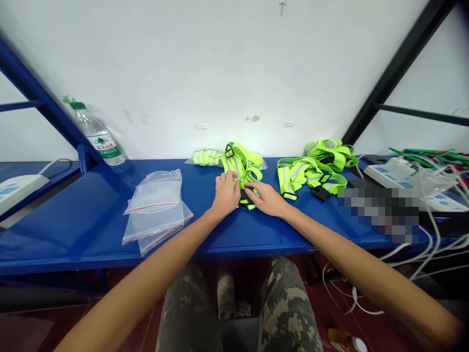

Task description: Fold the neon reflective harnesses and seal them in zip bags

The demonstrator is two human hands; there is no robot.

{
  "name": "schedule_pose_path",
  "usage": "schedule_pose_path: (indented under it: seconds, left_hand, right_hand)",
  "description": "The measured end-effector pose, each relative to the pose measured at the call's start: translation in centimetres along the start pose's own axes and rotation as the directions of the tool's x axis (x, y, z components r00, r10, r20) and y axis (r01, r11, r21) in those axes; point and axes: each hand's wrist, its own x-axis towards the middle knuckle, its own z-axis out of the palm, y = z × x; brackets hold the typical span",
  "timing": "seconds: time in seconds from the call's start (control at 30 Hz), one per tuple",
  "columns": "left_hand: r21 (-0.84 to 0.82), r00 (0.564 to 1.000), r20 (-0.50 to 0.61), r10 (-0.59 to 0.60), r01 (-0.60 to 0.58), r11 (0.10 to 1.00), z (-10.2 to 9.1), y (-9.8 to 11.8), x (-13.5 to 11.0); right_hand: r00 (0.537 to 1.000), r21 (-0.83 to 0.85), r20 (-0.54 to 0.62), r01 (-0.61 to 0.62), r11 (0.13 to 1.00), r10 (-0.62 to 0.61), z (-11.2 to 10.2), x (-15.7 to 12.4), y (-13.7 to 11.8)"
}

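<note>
On the blue shelf [73, 220], a bundle of neon-yellow reflective straps [244, 164] lies in front of me. My left hand [225, 194] rests on the bundle's near left side with its fingers curled onto a strap. My right hand [266, 198] lies on its near right side, fingers pinching a strap by a black buckle. The two hands almost touch. A pile of clear zip bags [157, 210] lies to the left of my left hand.
A second heap of neon straps [315, 168] sits to the right. A bagged strap [205, 157] lies by the wall. A water bottle [97, 134] stands at the left. White devices with cables [403, 178] crowd the right end.
</note>
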Motion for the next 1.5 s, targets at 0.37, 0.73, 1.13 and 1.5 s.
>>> schedule_pose_path:
  seconds: [0.37,0.73,1.13,1.5]
  left_hand:
    - [-0.044,0.976,0.04,-0.213,0.214,0.976,-0.7,0.7,0.0]
    - [-0.172,0.953,0.016,-0.302,0.3,0.938,-0.5,-0.1,0.3]
    - [0.142,0.986,-0.16,-0.038,0.061,0.988,-1.9,1.9,-1.5]
    - [0.262,0.98,-0.135,-0.143,0.175,0.949,-1.9,1.5,-0.2]
  right_hand:
    - [0.977,-0.01,0.084,0.199,0.98,-0.198,-0.1,-0.9,0.3]
    - [0.947,-0.226,0.11,0.32,0.92,-0.303,-0.7,-1.2,0.4]
    - [0.974,-0.21,0.098,0.22,0.953,-0.203,-0.6,-0.5,0.2]
    - [0.995,0.002,-0.009,0.098,0.995,-0.098,0.2,0.2,0.3]
